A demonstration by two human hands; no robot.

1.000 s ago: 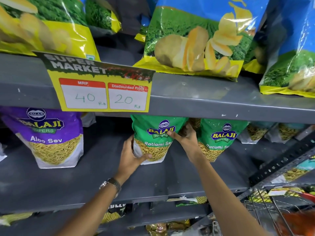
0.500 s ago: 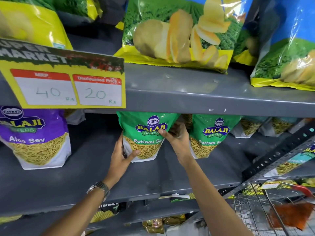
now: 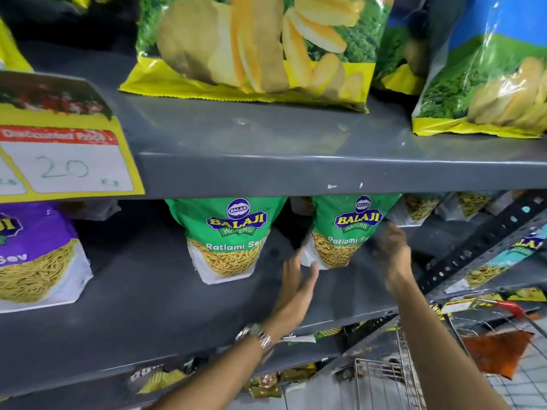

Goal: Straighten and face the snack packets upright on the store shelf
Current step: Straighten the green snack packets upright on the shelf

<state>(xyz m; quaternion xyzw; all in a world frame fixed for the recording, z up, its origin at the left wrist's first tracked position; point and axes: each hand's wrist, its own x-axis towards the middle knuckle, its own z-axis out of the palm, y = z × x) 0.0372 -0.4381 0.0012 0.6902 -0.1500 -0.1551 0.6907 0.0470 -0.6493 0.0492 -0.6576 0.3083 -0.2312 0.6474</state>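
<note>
Head cam has us on the middle shelf [image 3: 165,294] with both hands around the second green Ratlami Sev packet [image 3: 346,229]. Our left hand [image 3: 297,284] is flat and open, fingers [image 3: 307,272] spread and brushing the packet's lower left corner, not gripping anything. Our right hand [image 3: 390,253] is blurry at the packet's right edge; fingers look loosely open against it, but we honestly can't tell if they've pinched the film or are only nudging it

Progress so far, judging by how things sit: the first green Ratlami Sev packet [image 3: 231,238] just to the left stands upright, logo facing out, so that one looks done. The purple Aloo Sev packet [image 3: 38,255] further left is upright and front-facing too. The one between our hands seems nearly squared up, maybe turned a touch

Still left, we'd say: the clear-fronted packets [image 3: 420,205] further right sit pushed back and look crooked. The chips bags [image 3: 251,48] up top lean back a bit as well
</note>
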